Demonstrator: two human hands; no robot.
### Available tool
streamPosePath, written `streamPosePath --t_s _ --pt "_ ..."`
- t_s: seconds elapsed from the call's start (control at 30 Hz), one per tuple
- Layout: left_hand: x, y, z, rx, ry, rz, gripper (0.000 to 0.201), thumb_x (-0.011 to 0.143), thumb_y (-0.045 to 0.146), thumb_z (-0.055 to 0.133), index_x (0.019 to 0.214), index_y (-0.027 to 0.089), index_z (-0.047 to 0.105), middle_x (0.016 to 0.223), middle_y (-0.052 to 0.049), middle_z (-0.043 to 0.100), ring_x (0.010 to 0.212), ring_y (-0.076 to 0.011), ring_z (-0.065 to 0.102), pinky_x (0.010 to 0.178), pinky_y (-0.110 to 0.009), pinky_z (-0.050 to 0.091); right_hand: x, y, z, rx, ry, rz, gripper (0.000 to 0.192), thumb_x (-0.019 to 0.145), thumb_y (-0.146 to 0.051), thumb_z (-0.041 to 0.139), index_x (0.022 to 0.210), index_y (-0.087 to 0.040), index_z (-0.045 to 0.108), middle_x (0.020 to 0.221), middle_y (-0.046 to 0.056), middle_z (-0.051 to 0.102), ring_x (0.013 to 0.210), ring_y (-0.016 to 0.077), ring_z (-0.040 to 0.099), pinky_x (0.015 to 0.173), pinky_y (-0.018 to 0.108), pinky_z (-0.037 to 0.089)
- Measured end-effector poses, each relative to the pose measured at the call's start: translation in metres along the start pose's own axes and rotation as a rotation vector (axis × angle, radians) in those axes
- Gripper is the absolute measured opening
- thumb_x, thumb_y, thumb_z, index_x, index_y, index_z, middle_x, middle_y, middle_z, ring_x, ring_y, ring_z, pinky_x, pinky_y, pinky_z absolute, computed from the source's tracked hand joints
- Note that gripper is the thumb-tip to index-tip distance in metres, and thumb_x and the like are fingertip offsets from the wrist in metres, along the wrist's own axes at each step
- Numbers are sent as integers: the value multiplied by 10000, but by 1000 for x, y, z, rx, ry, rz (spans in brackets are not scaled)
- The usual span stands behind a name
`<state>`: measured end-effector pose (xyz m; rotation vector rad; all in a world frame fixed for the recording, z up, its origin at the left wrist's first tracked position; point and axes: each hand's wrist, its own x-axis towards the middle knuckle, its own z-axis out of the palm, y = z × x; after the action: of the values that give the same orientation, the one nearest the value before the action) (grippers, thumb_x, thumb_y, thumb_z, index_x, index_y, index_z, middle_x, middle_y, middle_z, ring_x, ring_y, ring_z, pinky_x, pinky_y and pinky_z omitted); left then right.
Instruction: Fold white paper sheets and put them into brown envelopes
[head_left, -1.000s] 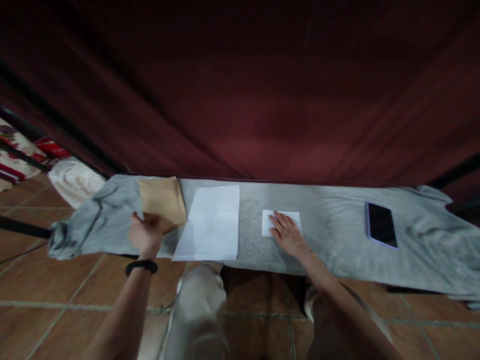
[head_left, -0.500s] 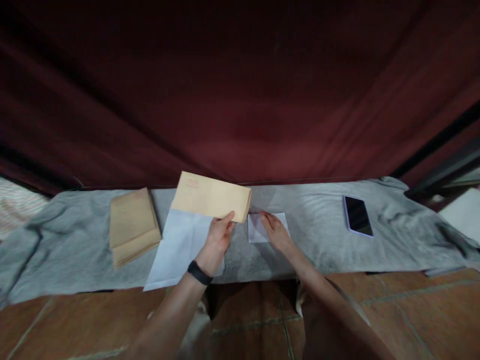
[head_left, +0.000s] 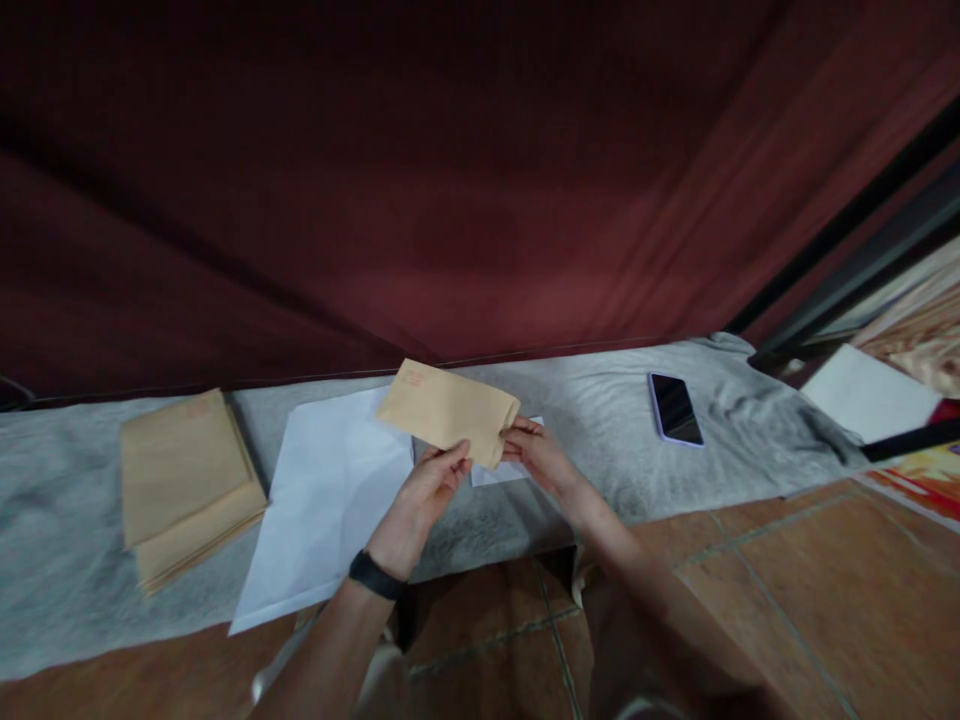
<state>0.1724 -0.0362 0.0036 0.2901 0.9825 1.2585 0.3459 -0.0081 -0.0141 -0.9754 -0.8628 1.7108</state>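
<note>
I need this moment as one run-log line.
left hand: holds brown envelope; right hand: at envelope's end; grey cloth: envelope stack, white paper, phone

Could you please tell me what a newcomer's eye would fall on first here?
Probably the brown envelope held mid-picture, with the left hand at its lower edge and the right hand at its right end. Behind it hangs a large dark red cloth. To the right, a phone lies on grey cloth.
</note>
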Motion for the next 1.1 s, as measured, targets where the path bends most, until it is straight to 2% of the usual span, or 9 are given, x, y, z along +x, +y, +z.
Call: streamPosePath --t_s 0.17,0.33,0.43,0.5,0.57,0.63,0.7,0.83,1.1 --pt "-4 -3 -1 149 -53 -35 354 581 92 910 875 166 726 839 -22 761 679 -113 677 608 -201 519 5 4 -6 -111 8 -81 335 670 -460 804 866 -201 721 796 2 774 726 183 709 696 296 572" --pt "-13 -8 -6 708 -273 25 273 720 380 867 670 176 691 575 -24 666 522 -140 609 491 -224 439 14 0 -13 -332 158 -315 243 724 -471 712 771 -241 648 725 -18 722 706 176 650 678 285 529" --pt "-19 0 -6 1063 -298 496 226 801 433 796 763 218 734 728 -43 732 754 -218 704 695 -304 548 14 -11 -20 -337 235 -397 224 746 -466 666 767 -247 624 716 -17 706 673 168 626 671 283 527" --pt "-21 11 -6 1326 -315 869 356 805 427 802 1110 252 746 1200 -102 742 1189 -313 650 1024 -447 501 9 -19 -22 -278 175 -383 221 747 -457 668 780 -241 636 735 -18 714 679 167 640 700 292 544" --pt "-21 22 -6 1584 -313 1122 717 784 415 827 1434 260 567 1591 -154 454 1492 -387 368 1204 -584 297 4 -25 -24 -228 64 -321 225 734 -442 697 805 -231 663 756 -19 728 716 178 672 732 305 561" --pt "-20 29 -8 1785 -283 1247 957 761 425 844 1575 242 375 1707 -188 184 1570 -420 155 1238 -648 157 -2 -30 -25 -216 -64 -219 249 718 -429 737 850 -223 694 770 -14 742 775 203 704 744 318 573" --pt "-20 31 -11 1915 -288 1271 1069 745 465 847 1619 241 271 1719 -205 86 1577 -432 100 1240 -663 102 -5 -33 -28 -230 -178 -112 291 707 -418 771 910 -216 719 787 -6 755 821 221 723 744 322 577" --pt "-21 26 -17 2022 -371 1192 1110 741 552 807 1635 251 222 1705 -209 166 1562 -441 164 1232 -678 87 -8 -34 -36 -281 -275 -13 336 710 -420 794 957 -200 737 819 1 774 779 195 719 713 283 555" --pt "-24 32 -17 2024 -320 1183 1060 732 430 804 1626 255 261 1579 -199 408 1459 -406 377 1242 -617 122 -3 -25 -36 -375 -237 -108 369 744 -409 769 1061 -229 710 873 -35 769 782 172 700 743 274 550"
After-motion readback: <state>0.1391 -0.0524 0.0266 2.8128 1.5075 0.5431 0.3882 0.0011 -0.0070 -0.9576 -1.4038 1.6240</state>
